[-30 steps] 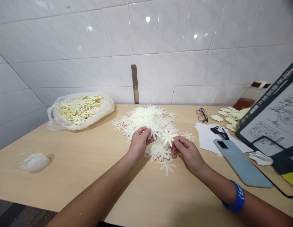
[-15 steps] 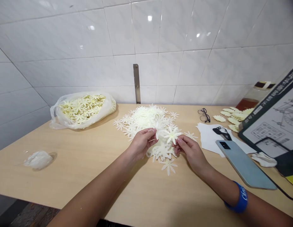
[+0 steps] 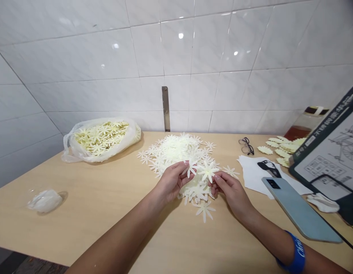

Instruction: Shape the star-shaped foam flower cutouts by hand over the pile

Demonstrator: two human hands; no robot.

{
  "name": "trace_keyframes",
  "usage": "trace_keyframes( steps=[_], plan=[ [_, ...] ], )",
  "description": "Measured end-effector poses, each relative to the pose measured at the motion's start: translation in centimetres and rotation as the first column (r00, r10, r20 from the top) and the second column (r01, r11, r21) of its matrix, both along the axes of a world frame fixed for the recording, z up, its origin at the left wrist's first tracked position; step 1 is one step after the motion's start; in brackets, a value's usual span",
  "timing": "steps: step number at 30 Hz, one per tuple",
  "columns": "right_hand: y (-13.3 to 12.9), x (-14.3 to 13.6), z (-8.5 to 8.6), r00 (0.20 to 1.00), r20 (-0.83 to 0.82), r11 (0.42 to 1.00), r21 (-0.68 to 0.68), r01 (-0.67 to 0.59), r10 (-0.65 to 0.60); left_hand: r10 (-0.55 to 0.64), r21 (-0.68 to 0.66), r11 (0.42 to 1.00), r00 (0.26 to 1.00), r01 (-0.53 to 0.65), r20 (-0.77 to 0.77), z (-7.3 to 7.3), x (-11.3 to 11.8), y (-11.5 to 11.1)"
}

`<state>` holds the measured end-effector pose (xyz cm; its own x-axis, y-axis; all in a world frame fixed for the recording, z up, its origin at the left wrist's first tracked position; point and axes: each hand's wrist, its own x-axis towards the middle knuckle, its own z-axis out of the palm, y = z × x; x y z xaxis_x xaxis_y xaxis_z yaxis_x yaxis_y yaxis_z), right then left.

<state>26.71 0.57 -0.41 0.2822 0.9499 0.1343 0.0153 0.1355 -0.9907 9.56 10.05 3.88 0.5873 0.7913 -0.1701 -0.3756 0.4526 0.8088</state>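
Between finger and thumb, my left hand [image 3: 173,179] pinches a white flower-shaped cutout [image 3: 190,168] with narrow petals. My right hand [image 3: 229,189] grips another cutout, a pale yellow-white flower [image 3: 207,170], by a lower petal. The two flowers are side by side, with only a small gap between them. Both hands are over the front part of a heap of similar flower cutouts [image 3: 176,148] on the table. One loose flower cutout [image 3: 204,210] lies just in front of the heap.
A clear plastic bag [image 3: 79,152] of yellowish flower cutouts stands at the back left. A small clear bundle [image 3: 45,200] sits near the left. To the right are eyeglasses [image 3: 246,146], white paper [image 3: 250,171], a phone [image 3: 302,209], scalloped yellowish pieces [image 3: 283,146], a jar [image 3: 304,123] and a leaning box [image 3: 336,140].
The flower in my left hand now faces me with its petals spread, where it was turned more edge-on. The camera view has tilted up slightly, shifting everything lower.
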Motion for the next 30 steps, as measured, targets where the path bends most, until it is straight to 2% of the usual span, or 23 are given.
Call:
trace_keyframes(
  steps=[4, 9, 14, 18, 23, 26, 30],
  plan=[
    [0.03, -0.04, 0.1, 1.0, 0.0, 1.0, 0.007, 0.012, -0.012, -0.003, -0.03, 1.0, 0.999, 0.002, -0.039, -0.39, 0.06, 0.08],
    [0.01, -0.07, 0.19, 1.0, 0.013, 1.0, 0.023, 0.018, -0.018, 0.073, 0.045, 0.997, 0.982, -0.066, -0.175, -0.53, 0.13, 0.14],
    [0.05, -0.14, 0.28, 1.0, 0.008, 1.0, 0.017, 0.017, -0.017, 0.128, 0.085, 0.99, 0.965, -0.111, -0.23, -0.6, 0.2, 0.38],
    [0.04, -0.15, 0.32, 1.0, 0.011, 1.0, 0.019, 0.022, -0.022, 0.189, 0.186, 0.971, 0.961, -0.152, -0.2, -0.78, 0.02, 0.56],
    [0.0, -0.17, 0.32, 1.0, 0.014, 1.0, 0.02, 0.02, -0.02, 0.204, 0.312, 0.942, 0.95, -0.125, -0.235, -0.23, -0.3, 0.35],
    [0.02, -0.18, 0.3, 0.999, 0.019, 0.999, 0.021, 0.03, -0.031, 0.268, 0.405, 0.907, 0.904, -0.119, -0.334, 0.07, -0.37, 0.42],
    [0.07, -0.08, 0.11, 0.998, 0.048, 0.999, 0.027, 0.038, -0.039, 0.356, 0.522, 0.851, 0.796, -0.059, -0.49, -0.23, -0.58, 0.87]
  ],
)
